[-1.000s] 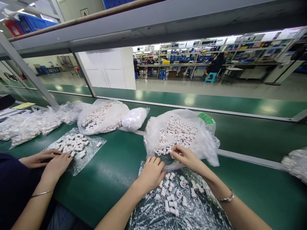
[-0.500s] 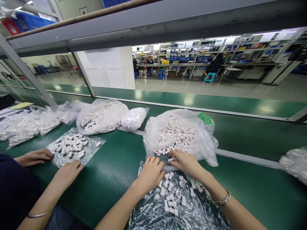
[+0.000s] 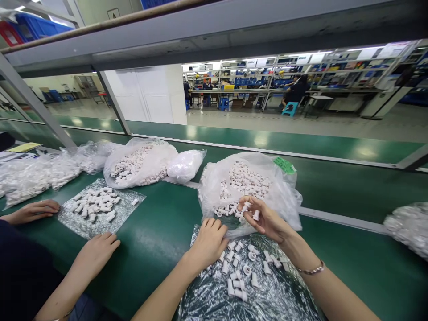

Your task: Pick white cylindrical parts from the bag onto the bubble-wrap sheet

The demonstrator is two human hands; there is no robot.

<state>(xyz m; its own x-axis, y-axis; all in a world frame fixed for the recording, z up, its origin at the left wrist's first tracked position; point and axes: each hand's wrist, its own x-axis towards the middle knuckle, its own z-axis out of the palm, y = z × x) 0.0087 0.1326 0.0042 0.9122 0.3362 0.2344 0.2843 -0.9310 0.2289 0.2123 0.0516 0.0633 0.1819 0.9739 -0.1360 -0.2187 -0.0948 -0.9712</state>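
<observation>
**Right hand lifting small white parts at the open bag**

Right hand point(image 3: 264, 218) is hovering just above the near edge of the open plastic bag point(image 3: 284, 200), palm turned up, fingers curled round a few small white parts point(image 3: 252, 211) – approx. two or three showing btw. thumb and fingertips. The bag is sitting on the green bench point(image 3: 160, 232), centre of scene, full of the same white parts, w/ a green label point(image 3: 284, 165) on its far right side.

Left hand point(image 3: 209, 243) is resting knuckles-up on the far left corner of the crinkled plastic sheet point(image 3: 267, 298), fingers bent and pressing the sheet; can't tell if anything is under them. Loose white parts point(image 3: 240, 272) are lying scattered on the sheet, just right of the left hand and near of the bag.

To the left, another person's hands point(image 3: 96, 252) are resting by a second sheet point(image 3: 100, 223) w/ its own pile of parts. More filled bags point(image 3: 140, 162) are lying at far left.
</observation>
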